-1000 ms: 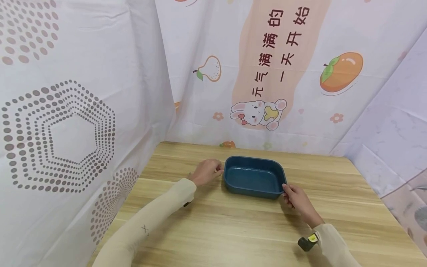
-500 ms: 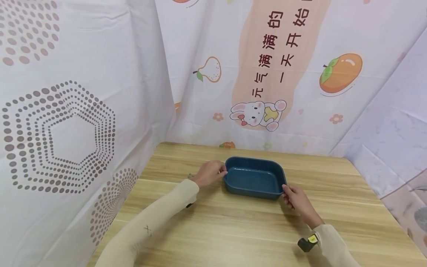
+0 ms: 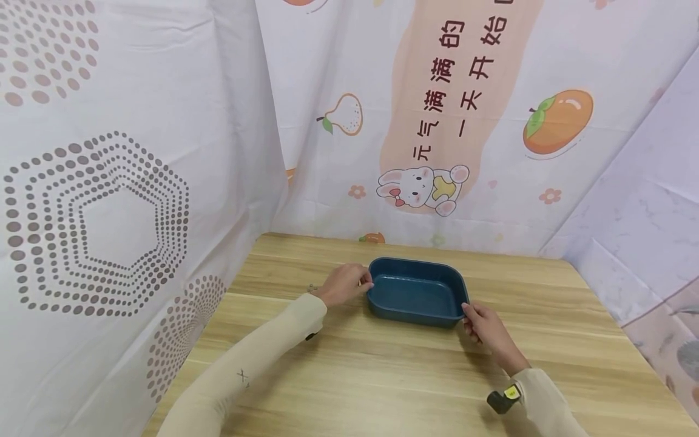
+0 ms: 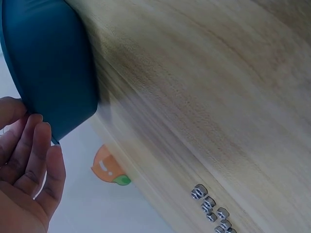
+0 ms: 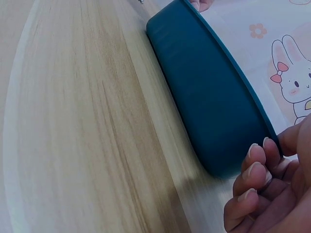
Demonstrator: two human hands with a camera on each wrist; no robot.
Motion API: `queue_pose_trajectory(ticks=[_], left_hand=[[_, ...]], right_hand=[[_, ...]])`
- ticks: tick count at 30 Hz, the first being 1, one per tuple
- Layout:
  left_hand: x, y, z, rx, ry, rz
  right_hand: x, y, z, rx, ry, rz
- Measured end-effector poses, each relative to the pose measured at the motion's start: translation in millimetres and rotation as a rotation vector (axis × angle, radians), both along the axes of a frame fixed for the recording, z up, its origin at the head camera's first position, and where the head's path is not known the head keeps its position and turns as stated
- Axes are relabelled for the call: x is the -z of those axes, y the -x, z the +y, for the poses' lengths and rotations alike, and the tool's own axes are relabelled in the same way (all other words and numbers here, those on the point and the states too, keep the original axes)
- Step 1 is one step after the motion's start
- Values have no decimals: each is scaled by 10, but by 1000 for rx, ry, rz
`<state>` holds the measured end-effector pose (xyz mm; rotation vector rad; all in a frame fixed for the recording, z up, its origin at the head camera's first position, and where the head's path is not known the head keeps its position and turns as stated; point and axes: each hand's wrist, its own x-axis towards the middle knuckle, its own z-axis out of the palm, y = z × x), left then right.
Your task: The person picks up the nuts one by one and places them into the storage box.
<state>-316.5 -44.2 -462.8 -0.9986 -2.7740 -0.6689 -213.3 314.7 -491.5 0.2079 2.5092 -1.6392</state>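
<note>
A dark blue rectangular baking dish (image 3: 417, 314) with rounded corners stands on the wooden table, nothing inside it. My left hand (image 3: 344, 285) pinches its rim at the left end; in the left wrist view the thumb lies over the edge and the fingers (image 4: 38, 145) bend up underneath. At the near right corner my right hand (image 3: 488, 331) pinches the rim between thumb and forefinger, and its other fingers (image 5: 243, 204) curl loosely below, outside the wall. Several small metal nuts (image 4: 209, 204) lie on the table just behind the left hand, mostly hidden by it in the head view.
The wooden tabletop (image 3: 382, 388) stretches in front of and to both sides of the dish. A printed cloth (image 3: 327, 188) hangs along the back edge, and a white patterned curtain (image 3: 229, 121) closes off the left side. A small dark device (image 3: 501, 400) sits at the right wrist.
My left hand has moved slightly right, its fingertips going from beside the dish's left end onto the rim. The right hand and the dish have stayed in place.
</note>
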Motion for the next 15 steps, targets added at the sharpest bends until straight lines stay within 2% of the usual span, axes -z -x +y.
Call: queue_pose_trajectory(ticks=[15], left_hand=[[-15, -19, -18, 8, 1, -14]], right_hand=[[-30, -34, -45, 9, -12, 15]])
